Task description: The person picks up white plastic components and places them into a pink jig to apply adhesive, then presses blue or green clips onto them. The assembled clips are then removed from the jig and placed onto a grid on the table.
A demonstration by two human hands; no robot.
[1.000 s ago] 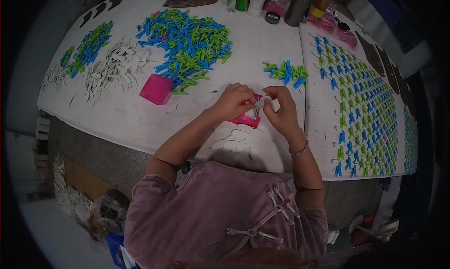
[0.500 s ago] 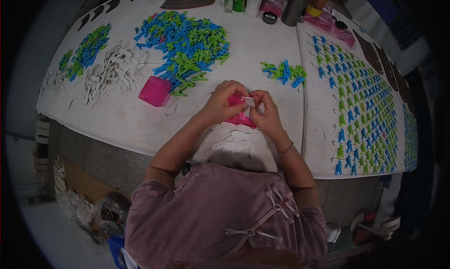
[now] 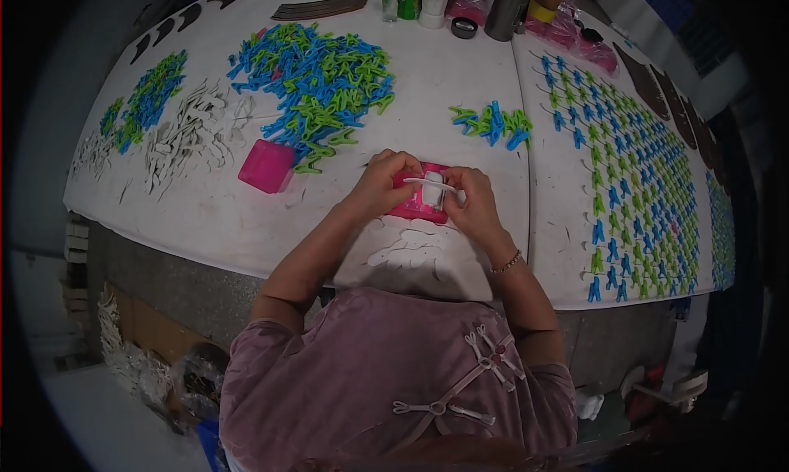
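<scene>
A thin white strip stretches between my hands, one end pinched in each. My left hand is closed on its left end and my right hand on its right end. Beneath them a pink tray lies on the table with a small white block on it. Several flat white pieces lie spread on the table between the tray and my body. The fingertips partly hide both ends of the strip.
A pink container stands to the left, beside a big heap of blue and green clips. A pile of white strips lies further left. Small clips sit ahead; rows of clips cover the right table. Bottles stand behind.
The white strip now shows spread out between both hands, and more of the white block is visible. My right hand has moved slightly right and down. The whole view has shifted slightly.
</scene>
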